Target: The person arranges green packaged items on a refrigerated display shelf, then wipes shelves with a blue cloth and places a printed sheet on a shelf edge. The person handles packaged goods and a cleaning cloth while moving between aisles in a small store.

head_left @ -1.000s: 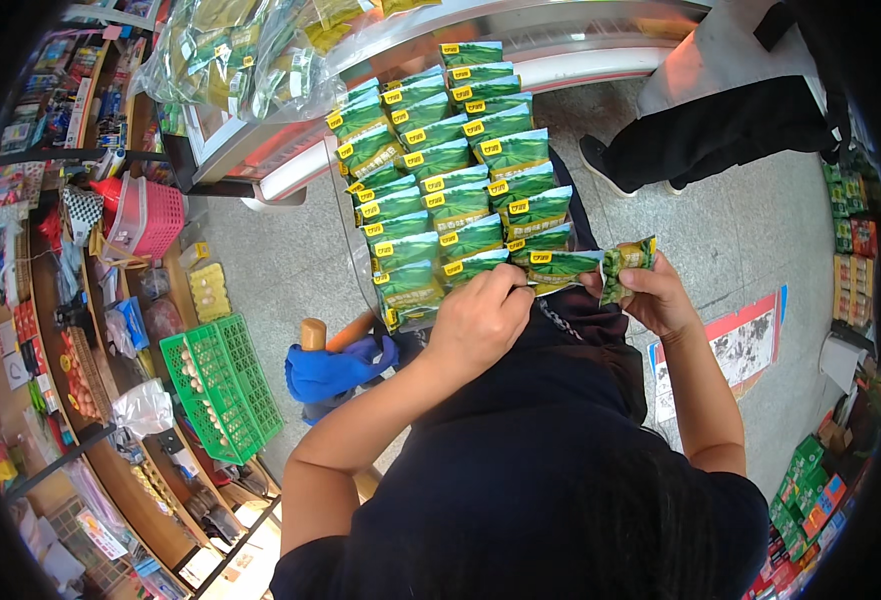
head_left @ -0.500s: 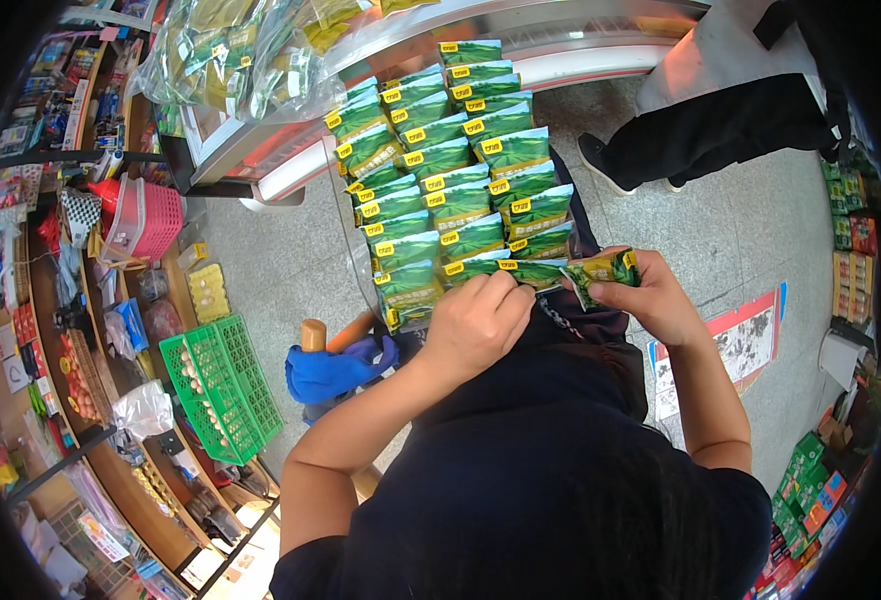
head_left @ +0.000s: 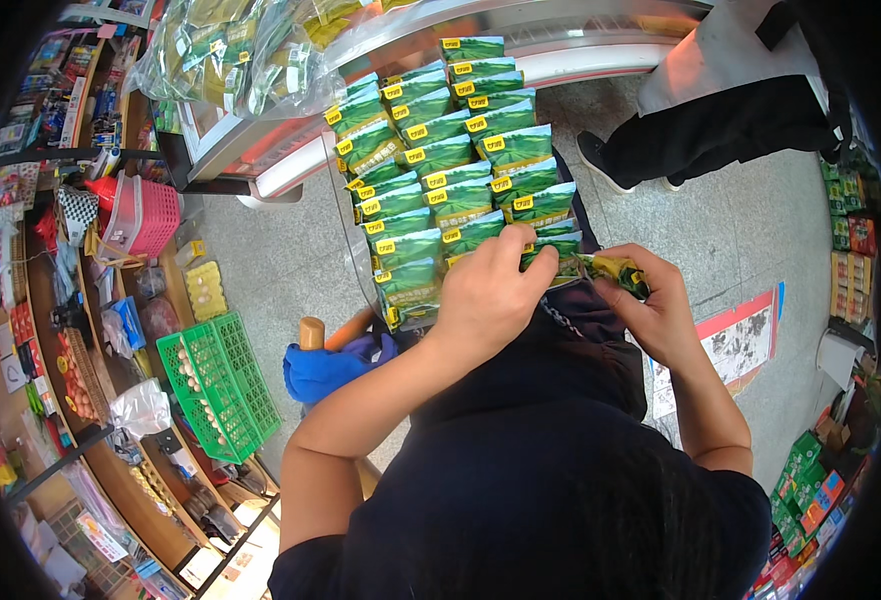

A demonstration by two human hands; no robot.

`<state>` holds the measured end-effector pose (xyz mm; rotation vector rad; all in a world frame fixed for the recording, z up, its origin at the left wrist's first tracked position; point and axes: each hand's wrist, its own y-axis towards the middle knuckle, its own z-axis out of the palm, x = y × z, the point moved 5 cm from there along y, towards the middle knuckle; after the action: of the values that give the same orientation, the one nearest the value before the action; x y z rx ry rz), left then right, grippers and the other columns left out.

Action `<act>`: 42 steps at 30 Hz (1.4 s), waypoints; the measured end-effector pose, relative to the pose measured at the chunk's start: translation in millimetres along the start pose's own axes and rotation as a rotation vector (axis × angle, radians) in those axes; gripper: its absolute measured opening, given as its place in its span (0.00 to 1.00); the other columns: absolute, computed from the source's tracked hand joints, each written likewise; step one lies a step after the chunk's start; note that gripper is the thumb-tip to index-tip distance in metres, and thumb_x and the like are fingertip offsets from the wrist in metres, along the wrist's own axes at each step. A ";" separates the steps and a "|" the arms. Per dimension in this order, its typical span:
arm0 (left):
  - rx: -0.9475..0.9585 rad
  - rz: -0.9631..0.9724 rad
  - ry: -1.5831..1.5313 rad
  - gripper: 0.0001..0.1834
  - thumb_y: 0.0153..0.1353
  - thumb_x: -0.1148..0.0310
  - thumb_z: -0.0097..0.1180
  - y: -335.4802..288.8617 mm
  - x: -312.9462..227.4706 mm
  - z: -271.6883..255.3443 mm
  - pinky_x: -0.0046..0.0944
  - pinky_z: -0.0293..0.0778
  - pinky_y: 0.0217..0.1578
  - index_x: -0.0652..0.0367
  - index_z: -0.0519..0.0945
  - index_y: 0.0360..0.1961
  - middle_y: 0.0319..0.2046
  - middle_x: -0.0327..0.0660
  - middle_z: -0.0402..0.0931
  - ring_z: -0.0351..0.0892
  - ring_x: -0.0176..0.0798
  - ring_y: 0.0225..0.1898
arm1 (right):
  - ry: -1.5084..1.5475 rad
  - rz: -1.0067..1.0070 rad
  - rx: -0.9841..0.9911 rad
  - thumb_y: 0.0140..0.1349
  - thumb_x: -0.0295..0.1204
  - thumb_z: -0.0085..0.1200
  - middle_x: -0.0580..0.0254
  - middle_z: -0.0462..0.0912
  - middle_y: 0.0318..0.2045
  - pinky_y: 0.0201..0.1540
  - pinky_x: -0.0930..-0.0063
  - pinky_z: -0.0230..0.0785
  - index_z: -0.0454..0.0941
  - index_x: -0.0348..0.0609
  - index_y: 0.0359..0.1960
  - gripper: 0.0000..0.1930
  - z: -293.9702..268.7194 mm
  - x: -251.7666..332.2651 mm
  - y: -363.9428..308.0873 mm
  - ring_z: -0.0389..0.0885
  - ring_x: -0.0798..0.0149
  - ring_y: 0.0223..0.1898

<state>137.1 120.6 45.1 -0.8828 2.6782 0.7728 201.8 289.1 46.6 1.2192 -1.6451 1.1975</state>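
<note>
Small green and yellow snack packets (head_left: 460, 200) stand in tight, overlapping rows inside a clear plastic bag in front of me. My left hand (head_left: 495, 290) is over the near end of these rows, its fingers bent and pinching the top of a packet (head_left: 533, 255) in the right-hand row; the back of the hand hides part of it. Just right of the bag, my right hand (head_left: 655, 305) holds another snack packet (head_left: 622, 272) between thumb and fingers, its yellow and dark green side partly showing.
Clear bags of similar packets (head_left: 235, 60) lie on the freezer case (head_left: 550, 65) ahead. Shelves of goods, a pink basket (head_left: 145, 220) and a green crate of eggs (head_left: 225, 385) stand left. A blue cloth (head_left: 330, 370) hangs near a wooden post. Another person's dark-trousered leg (head_left: 710, 130) is ahead right.
My left hand has moved slightly up and right, its fingers parting around a packet in the right-hand row. The packet in my right hand has tilted and shifted slightly.
</note>
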 end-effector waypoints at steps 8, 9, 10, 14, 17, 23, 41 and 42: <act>0.030 -0.038 -0.010 0.12 0.48 0.69 0.67 7.3 0.7 -0.4 0.40 0.74 0.26 0.55 0.78 0.34 0.35 0.40 0.71 0.78 0.42 0.30 | -0.465 -0.232 0.240 0.47 0.27 0.61 0.52 0.83 0.41 0.39 0.59 0.75 0.76 0.40 0.43 0.19 15.7 4.6 -5.5 0.81 0.45 0.38; 0.030 -0.037 -0.008 0.12 0.48 0.69 0.67 8.0 -0.1 0.1 0.40 0.74 0.26 0.55 0.78 0.34 0.35 0.40 0.71 0.78 0.42 0.30 | -0.490 -0.260 0.261 0.47 0.28 0.62 0.53 0.82 0.43 0.39 0.59 0.75 0.76 0.40 0.42 0.18 17.1 7.6 -5.9 0.81 0.46 0.38; 0.036 -0.036 -0.010 0.12 0.48 0.69 0.67 8.2 -0.5 1.2 0.40 0.74 0.26 0.55 0.78 0.34 0.35 0.40 0.71 0.78 0.42 0.30 | -0.516 -0.289 0.283 0.47 0.28 0.62 0.54 0.82 0.45 0.38 0.59 0.75 0.76 0.40 0.41 0.17 18.8 10.3 -6.4 0.81 0.47 0.38; 0.062 -0.038 -0.008 0.13 0.48 0.69 0.66 9.3 -1.1 3.1 0.40 0.74 0.26 0.55 0.78 0.35 0.35 0.40 0.71 0.77 0.43 0.30 | -0.669 -0.273 0.352 0.45 0.30 0.64 0.57 0.78 0.48 0.36 0.59 0.75 0.74 0.41 0.34 0.15 25.1 12.5 -6.1 0.81 0.50 0.34; 0.082 -0.044 0.011 0.13 0.48 0.68 0.66 9.7 -1.2 2.9 0.41 0.74 0.26 0.55 0.78 0.36 0.35 0.40 0.71 0.77 0.43 0.31 | -0.744 -0.298 0.353 0.44 0.31 0.65 0.58 0.77 0.47 0.34 0.60 0.75 0.73 0.41 0.32 0.15 29.2 13.8 -5.1 0.81 0.52 0.33; 0.108 -0.009 -0.051 0.13 0.48 0.73 0.64 6.9 -0.4 -2.6 0.40 0.76 0.30 0.56 0.79 0.38 0.41 0.42 0.73 0.79 0.43 0.34 | -0.757 -0.318 0.321 0.44 0.31 0.65 0.59 0.78 0.43 0.34 0.60 0.74 0.73 0.42 0.33 0.16 30.8 15.3 -5.9 0.81 0.52 0.33; -0.053 -0.135 -0.336 0.10 0.50 0.84 0.60 -37.7 31.4 -61.0 0.37 0.75 0.27 0.65 0.80 0.36 0.28 0.46 0.77 0.79 0.46 0.27 | -0.333 -0.240 0.367 0.46 0.23 0.60 0.56 0.77 0.36 0.38 0.63 0.73 0.76 0.43 0.42 0.18 17.8 24.3 2.6 0.79 0.48 0.36; -0.021 -0.142 -0.345 0.10 0.50 0.84 0.61 -44.0 30.9 -57.5 0.37 0.75 0.27 0.65 0.80 0.36 0.28 0.46 0.77 0.79 0.46 0.27 | -0.332 -0.251 0.372 0.48 0.25 0.61 0.55 0.76 0.37 0.36 0.61 0.73 0.75 0.44 0.43 0.18 19.0 25.8 2.9 0.80 0.48 0.35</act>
<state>136.7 44.3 64.1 -0.8454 2.2867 0.8359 191.5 264.5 64.5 1.8836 -1.4731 1.2220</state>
